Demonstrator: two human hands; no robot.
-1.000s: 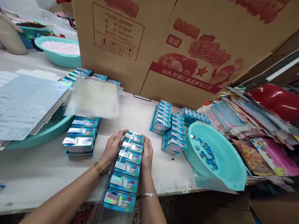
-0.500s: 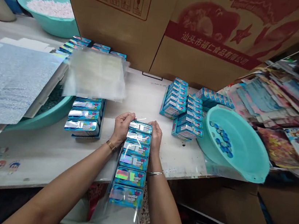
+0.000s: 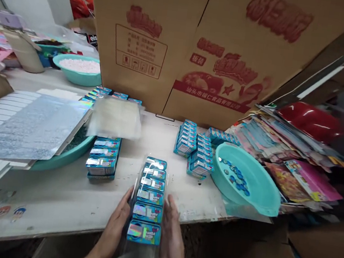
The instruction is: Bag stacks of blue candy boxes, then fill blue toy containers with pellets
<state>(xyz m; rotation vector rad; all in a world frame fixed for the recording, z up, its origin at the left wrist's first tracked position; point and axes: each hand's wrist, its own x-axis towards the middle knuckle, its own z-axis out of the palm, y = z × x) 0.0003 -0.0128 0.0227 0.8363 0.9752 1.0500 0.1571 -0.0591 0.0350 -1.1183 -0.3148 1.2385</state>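
A row of several blue candy boxes (image 3: pixel 150 196) lies inside a clear plastic bag (image 3: pixel 137 175), its far end over the table and its near end toward my body. My left hand (image 3: pixel 115 221) is flat along the bag's left side, fingers stretched out. On the right side, my right hand (image 3: pixel 173 237) is also open, slightly blurred, its fingers straight beside the plastic. Whether each palm presses on the bag I cannot tell. Left of it stands another row of blue boxes (image 3: pixel 102 163), partly under a stack of clear plastic bags (image 3: pixel 115 117).
More rows of blue boxes (image 3: pixel 201 156) stand at right, beside a turquoise basin (image 3: pixel 255 195) holding small blue pieces. A big cardboard carton (image 3: pixel 152 88) closes off the back. White sheets (image 3: pixel 32 131) cover a basin at left. Stacked printed bags (image 3: pixel 259 136) lie far right.
Both hands have let go of the bag's far end and moved back toward my body, along its sides. My view has tilted up, showing more of the carton.
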